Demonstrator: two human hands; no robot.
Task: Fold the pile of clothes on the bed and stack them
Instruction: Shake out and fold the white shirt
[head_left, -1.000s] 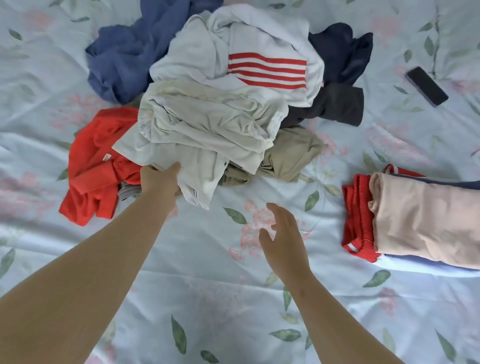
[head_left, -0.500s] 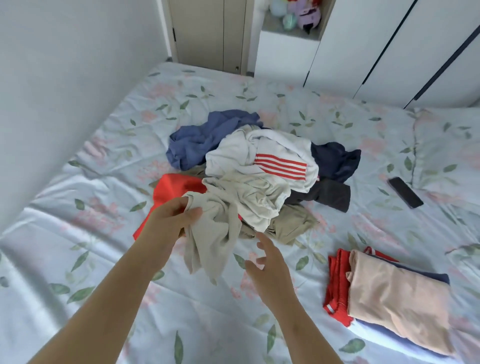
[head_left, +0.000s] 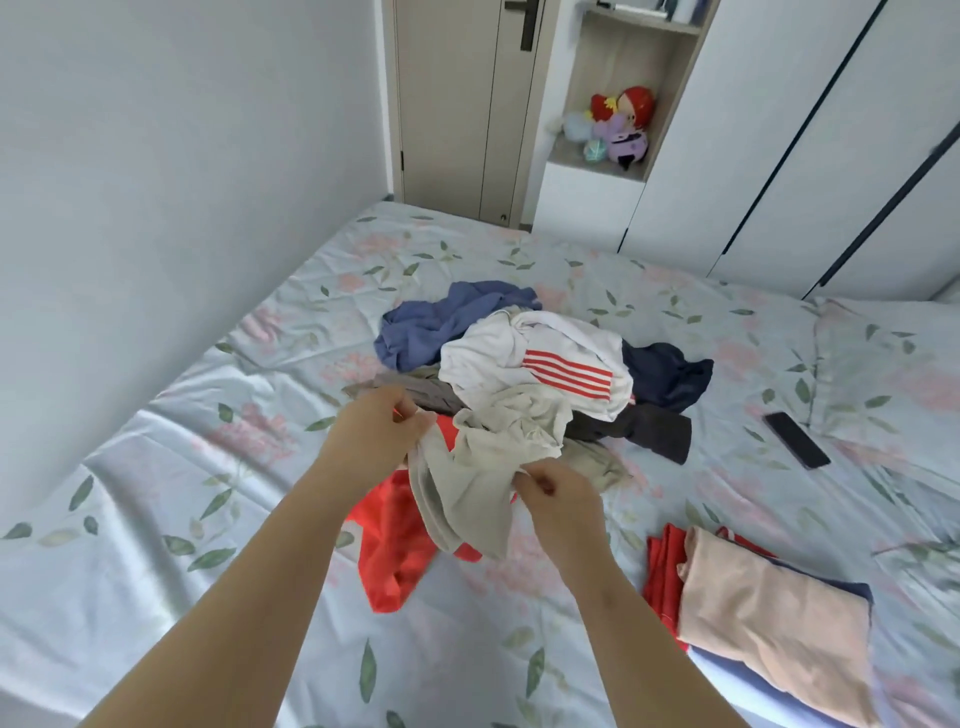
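Your left hand (head_left: 382, 434) and right hand (head_left: 563, 496) both pinch the pale garment (head_left: 480, 475), which hangs between them; the pile (head_left: 530, 358) lies at 12 o'clock on the bed (head_left: 156, 519), the folded stack (head_left: 763, 618) at 4 o'clock.

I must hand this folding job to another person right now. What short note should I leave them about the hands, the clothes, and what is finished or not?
Left hand: grips the upper edge of a pale grey garment.
Right hand: pinches the same garment lower down.
The garment hangs crumpled at the near side of the unfolded pile in the middle of the bed.
Done: a folded stack at the near right, beige piece on top.
Left: fold this garment, stack it, then do the remaining pile.
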